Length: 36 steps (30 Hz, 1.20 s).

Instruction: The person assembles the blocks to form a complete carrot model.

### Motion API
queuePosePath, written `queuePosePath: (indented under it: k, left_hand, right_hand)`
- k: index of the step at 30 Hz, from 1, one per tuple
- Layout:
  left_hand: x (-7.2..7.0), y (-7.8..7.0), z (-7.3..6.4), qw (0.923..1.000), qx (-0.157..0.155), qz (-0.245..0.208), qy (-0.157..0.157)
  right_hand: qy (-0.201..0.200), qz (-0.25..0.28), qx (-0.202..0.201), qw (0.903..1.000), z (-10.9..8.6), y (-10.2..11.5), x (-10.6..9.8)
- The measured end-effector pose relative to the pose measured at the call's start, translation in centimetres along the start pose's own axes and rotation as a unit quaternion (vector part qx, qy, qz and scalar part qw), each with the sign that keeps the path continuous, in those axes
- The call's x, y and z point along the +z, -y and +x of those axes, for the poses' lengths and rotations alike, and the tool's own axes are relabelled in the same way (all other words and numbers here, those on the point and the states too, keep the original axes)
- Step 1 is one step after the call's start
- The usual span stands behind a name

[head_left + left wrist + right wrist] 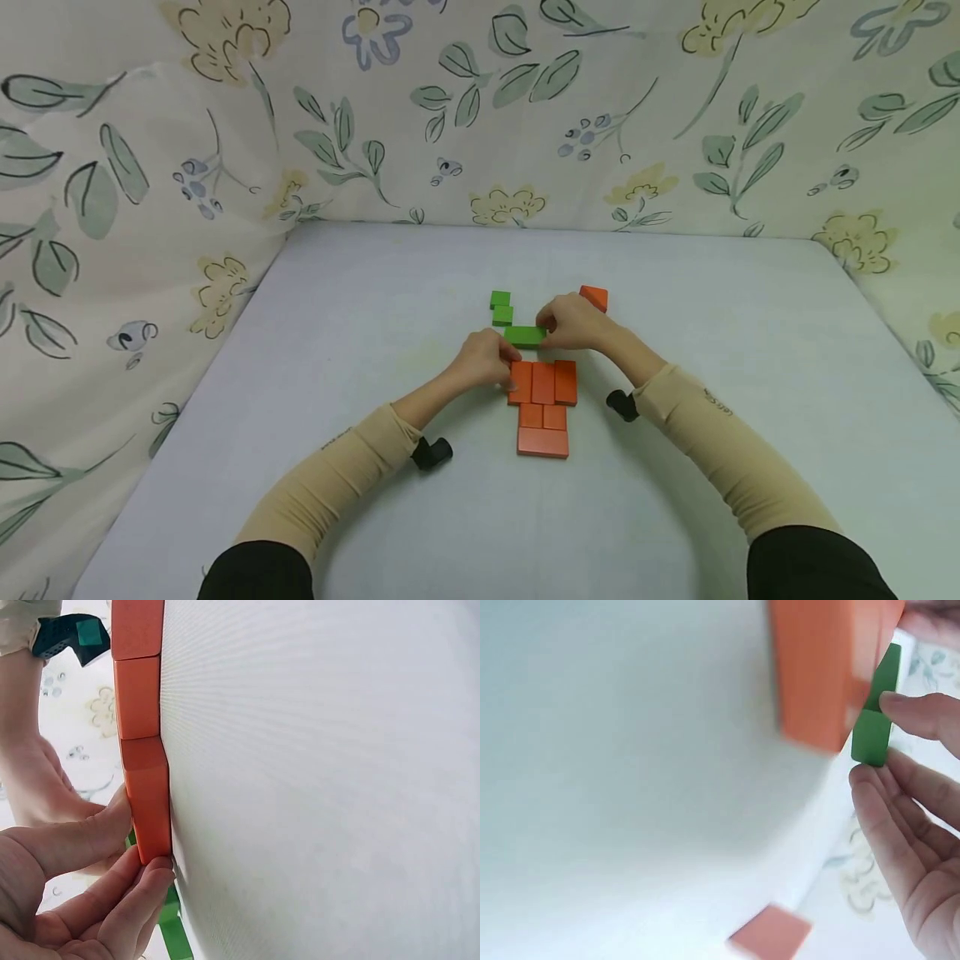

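Orange blocks lie in a compact group in the head view, with a row of three upright orange blocks [543, 382] at its far end. My left hand [485, 360] holds the leftmost orange block [148, 799], thumb along it and fingertips at its far end. Just beyond the row lies a long green block [524, 337]. Its right end is pinched by my right hand [576, 322]; in the right wrist view, thumb and fingertips meet the green block [871, 736].
Two small green blocks [502, 316] lie beyond the long one, corner to corner. An orange triangular-looking block [595, 297] is behind my right hand. Below the row are two small orange blocks and a wide orange block [542, 443]. A flowered cloth [525, 125] hangs behind the white table [375, 283].
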<state>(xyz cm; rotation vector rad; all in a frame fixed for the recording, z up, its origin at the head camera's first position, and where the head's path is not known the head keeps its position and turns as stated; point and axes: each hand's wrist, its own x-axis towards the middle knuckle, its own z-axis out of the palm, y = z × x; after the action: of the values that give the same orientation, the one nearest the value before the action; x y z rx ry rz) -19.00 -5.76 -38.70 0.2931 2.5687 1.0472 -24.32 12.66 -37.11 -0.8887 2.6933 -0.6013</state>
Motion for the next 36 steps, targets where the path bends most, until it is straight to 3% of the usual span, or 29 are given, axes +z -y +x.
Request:
queuePosePath:
  k: [8, 16, 26, 36]
  left_hand:
    - [0.1, -0.1, 0.0, 1.0, -0.002, 0.004, -0.002]
    - [0.1, -0.1, -0.2, 0.9999, 0.006, 0.01, -0.005]
    - [0.1, -0.1, -0.2, 1.0, 0.006, 0.0, -0.003]
    - [0.1, 0.0, -0.2, 0.9999, -0.001, -0.008, -0.007]
  right_hand:
    - [-0.017, 0.016, 0.009, 0.9997, -1.8, -1.7, -0.2]
    - [-0.004, 0.03, 0.012, 0.9995, -2.8, -2.8, -0.3]
    - [0.027, 0.085, 0.027, 0.9957, -3.0, -3.5, -0.3]
    - [0.016, 0.11, 0.025, 0.9935, -2.7, -3.2, 0.3]
